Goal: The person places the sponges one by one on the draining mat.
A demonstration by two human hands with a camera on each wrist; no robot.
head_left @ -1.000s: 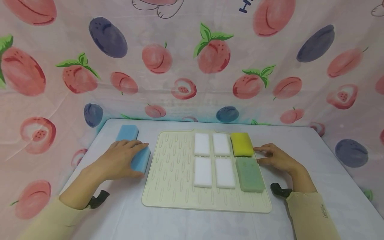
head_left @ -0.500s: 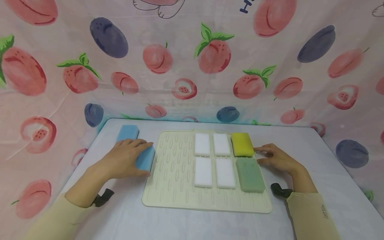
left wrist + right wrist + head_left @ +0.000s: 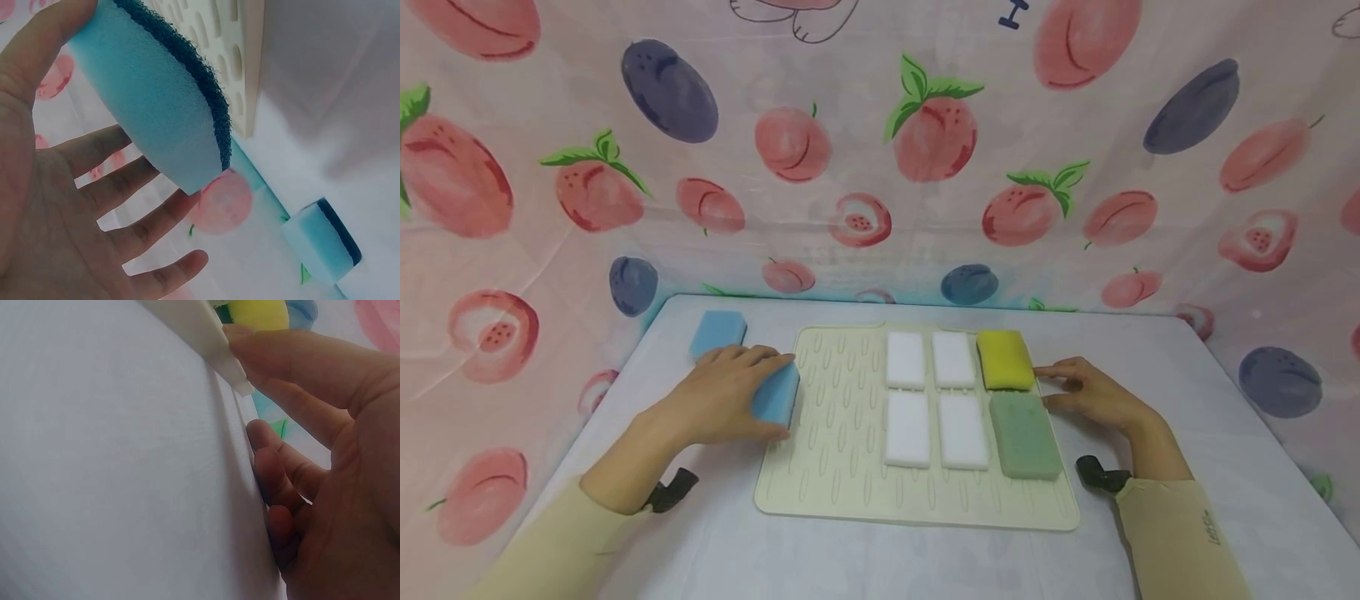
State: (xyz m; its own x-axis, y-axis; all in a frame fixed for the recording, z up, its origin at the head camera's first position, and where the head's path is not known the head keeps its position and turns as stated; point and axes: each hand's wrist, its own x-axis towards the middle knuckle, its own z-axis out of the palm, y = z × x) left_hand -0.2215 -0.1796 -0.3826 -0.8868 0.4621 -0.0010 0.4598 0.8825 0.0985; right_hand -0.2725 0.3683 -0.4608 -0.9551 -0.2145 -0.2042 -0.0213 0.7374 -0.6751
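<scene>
My left hand [image 3: 727,400] grips a blue sponge [image 3: 777,396] across its ends, thumb on the near side and fingers toward the far side. In the head view this sponge overlaps the left edge of the ribbed cream mat [image 3: 831,492]. The left wrist view shows the sponge [image 3: 150,94] tilted, with a dark scouring layer facing the mat. A second blue sponge [image 3: 718,332] lies on the table beyond my left hand. My right hand [image 3: 1097,396] touches the mat's right edge with straight thumb and index finger, beside a yellow sponge [image 3: 1005,360] and a green sponge [image 3: 1026,436].
White sponge blocks [image 3: 907,429] stand in two rows on the mat, left of the yellow and green ones. The white table [image 3: 880,567] ends at the back against a peach-print cloth [image 3: 865,92]. Bare ribs show on the mat's left part.
My left hand has moved right with the blue sponge, from the table beside the mat to over the mat's left edge. My right hand has stayed in place.
</scene>
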